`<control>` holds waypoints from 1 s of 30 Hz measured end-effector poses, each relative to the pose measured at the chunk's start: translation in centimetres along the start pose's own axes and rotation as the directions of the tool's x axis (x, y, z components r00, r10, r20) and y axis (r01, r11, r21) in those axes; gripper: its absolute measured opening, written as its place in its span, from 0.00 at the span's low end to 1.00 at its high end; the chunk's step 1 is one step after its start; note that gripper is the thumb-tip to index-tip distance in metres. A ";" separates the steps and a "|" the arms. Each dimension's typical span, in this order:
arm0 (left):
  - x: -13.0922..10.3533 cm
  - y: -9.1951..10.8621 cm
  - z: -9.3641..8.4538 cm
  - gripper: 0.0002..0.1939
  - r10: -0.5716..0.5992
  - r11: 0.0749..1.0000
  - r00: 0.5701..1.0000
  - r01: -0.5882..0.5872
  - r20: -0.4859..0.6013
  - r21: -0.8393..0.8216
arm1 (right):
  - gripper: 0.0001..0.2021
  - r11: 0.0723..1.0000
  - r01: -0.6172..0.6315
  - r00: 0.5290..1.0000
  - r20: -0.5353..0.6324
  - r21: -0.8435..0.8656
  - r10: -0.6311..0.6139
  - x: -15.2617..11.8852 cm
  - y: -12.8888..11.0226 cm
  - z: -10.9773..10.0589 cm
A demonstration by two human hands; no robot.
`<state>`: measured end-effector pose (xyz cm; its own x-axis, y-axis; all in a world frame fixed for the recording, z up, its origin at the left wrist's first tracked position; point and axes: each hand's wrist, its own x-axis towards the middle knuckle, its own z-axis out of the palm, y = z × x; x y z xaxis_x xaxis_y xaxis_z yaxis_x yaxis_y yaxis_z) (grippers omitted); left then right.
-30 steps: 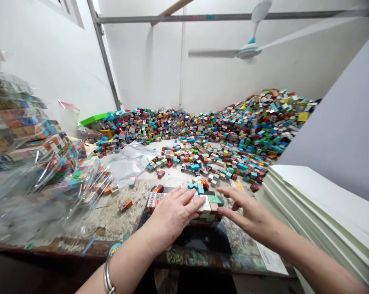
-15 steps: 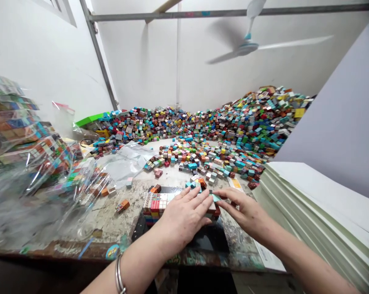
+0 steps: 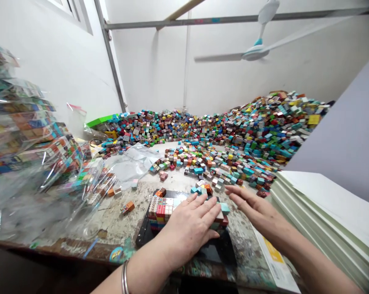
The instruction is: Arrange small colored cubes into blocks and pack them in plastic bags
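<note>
My left hand [image 3: 194, 224] lies flat, palm down, across a low stack of small patterned blocks [image 3: 161, 211]. Its fingers are stretched out and cover much of the stack's top. Under the stack is a black board [image 3: 216, 252]. At the stack's right end a pale teal block [image 3: 224, 208] shows beyond my left fingertips. My right hand [image 3: 253, 204] is raised just to the right of that block, apart from it, fingers extended and nothing seen between them. An orange-brown block [image 3: 160, 192] and some blue blocks [image 3: 198, 190] lie behind the stack.
Loose blocks [image 3: 196, 159] spread over the worn table [image 3: 110, 218], with a large heap [image 3: 264, 126] against the wall. Clear bags of blocks [image 3: 27, 139] pile up on the left, near a flat plastic bag [image 3: 138, 163]. White sheets [image 3: 322, 212] are stacked at right.
My right hand has drawn back to the right from the teal block, which is now uncovered at the stack's end. My left hand stays on the stack. The view has shifted slightly.
</note>
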<state>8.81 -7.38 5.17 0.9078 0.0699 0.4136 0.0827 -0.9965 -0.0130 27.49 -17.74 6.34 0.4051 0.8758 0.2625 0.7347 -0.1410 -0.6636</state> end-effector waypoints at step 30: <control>-0.2 0.0 0.1 0.28 -0.013 0.999 1.000 0.013 0.008 -0.033 | 0.16 0.995 -0.103 0.994 -0.031 -0.018 0.103 -2.3 -0.5 -1.1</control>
<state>8.66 -7.39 5.00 0.9099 0.0835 0.4063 0.0812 -0.9964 0.0229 26.83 -20.24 6.83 0.4948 0.8422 0.2143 0.6984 -0.2387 -0.6747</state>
